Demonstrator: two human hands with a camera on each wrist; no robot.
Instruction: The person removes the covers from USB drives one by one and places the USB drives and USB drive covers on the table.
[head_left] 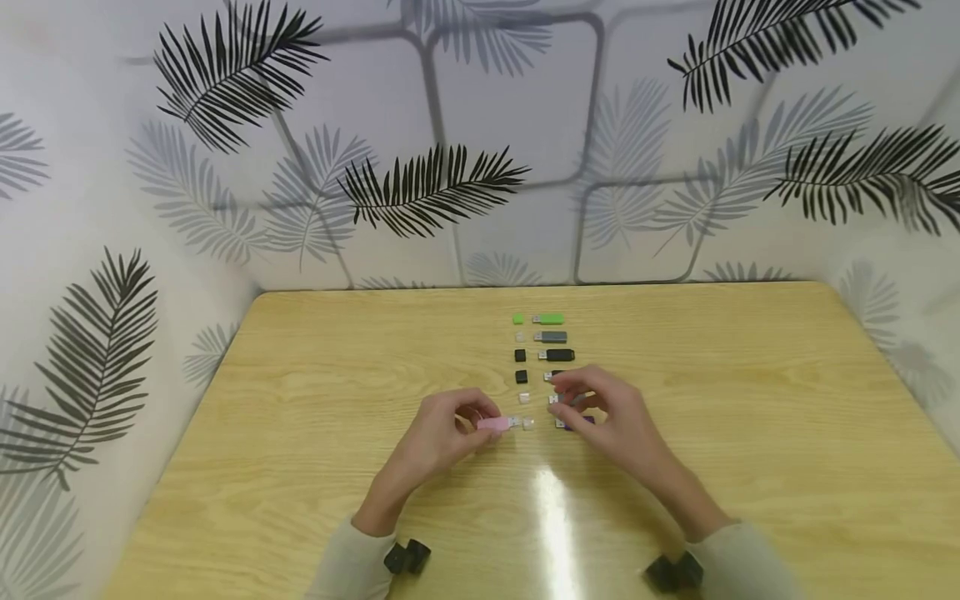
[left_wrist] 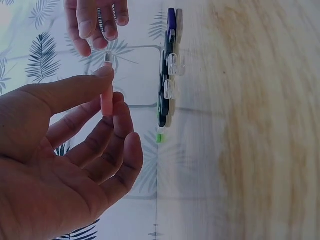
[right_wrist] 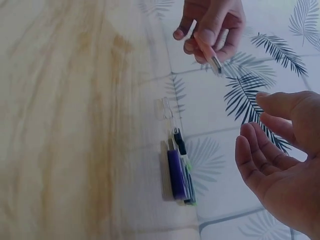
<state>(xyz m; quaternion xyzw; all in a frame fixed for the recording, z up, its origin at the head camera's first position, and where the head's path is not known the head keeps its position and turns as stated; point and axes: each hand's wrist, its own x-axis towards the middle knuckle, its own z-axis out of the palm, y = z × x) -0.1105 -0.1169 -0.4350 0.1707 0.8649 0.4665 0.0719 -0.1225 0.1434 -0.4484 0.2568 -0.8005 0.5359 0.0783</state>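
Between thumb and fingers, my left hand pinches a pink USB stick, its metal plug bare and pointing right. Raised above the table, the stick overlaps a clear cap in the head view. My right hand hovers opposite, thumb and fingers apart and nothing between them, as the right wrist view also shows. Beneath it in the head view are a purple USB stick and, partly hidden by the fingers, a bluish-grey one. In the left wrist view the metal plug points toward the right fingertips.
Farther back lie a green USB stick, a grey one and a black one, plugs facing left. Left of them runs a column of caps, including a green cap and a black cap. A patterned wall borders the wooden table.
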